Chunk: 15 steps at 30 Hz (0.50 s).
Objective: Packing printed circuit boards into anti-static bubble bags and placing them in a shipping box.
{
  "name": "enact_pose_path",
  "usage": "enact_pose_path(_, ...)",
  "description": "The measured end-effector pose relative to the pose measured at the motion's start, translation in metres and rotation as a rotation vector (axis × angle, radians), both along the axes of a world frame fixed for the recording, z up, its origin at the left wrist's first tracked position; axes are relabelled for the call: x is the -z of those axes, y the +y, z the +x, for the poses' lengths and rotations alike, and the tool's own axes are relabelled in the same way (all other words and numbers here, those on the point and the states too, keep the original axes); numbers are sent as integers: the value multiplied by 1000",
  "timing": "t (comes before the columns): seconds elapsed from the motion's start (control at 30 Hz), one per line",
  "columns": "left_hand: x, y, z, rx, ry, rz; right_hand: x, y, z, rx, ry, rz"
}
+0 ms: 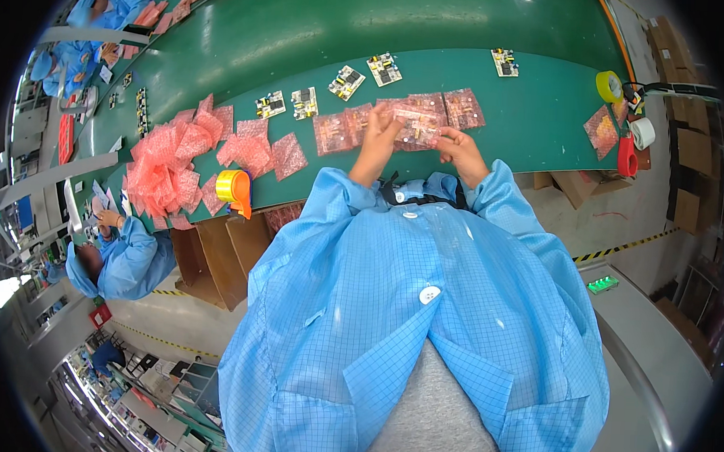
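Well, hands [378,140] work above a green bench [545,113], cardboard boxes [217,256] alongside.

Long-sleeved light-blue work coat of fine dark-checked cloth [375,299]; bare hands [373,146].
Round white plastic-looking buttons [429,295] down the front, broad pointed lapels [392,369] folded open, heathered grey shirt [426,423] beneath; few small pale marks [500,322] on coat front.

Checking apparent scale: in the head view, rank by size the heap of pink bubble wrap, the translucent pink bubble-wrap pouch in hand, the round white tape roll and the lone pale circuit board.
1. Heap of pink bubble wrap
2. Held pink pouch, partly covered
3. White tape roll and lone circuit board: too alike to rank
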<state>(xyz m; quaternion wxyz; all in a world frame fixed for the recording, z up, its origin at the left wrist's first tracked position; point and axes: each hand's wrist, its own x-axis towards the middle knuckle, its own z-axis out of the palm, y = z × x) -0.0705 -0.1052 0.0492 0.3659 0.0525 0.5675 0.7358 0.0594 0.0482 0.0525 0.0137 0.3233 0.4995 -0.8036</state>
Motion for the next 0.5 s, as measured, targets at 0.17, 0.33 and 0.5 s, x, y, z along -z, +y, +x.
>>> enact_pose_path(0.17, 7, -9, 0, 181, -181, -96, 4, 4, -1, -163, -25, 130)
enact_pose_path(0.33, 6, -11, 7, 99, -480, 78, 6, -13, -8, 144, 26, 66)
enact_pose_path(0.5, 19, -12, 13, 207, -408, -114, 16, -17, -19, 23, -1, -183)
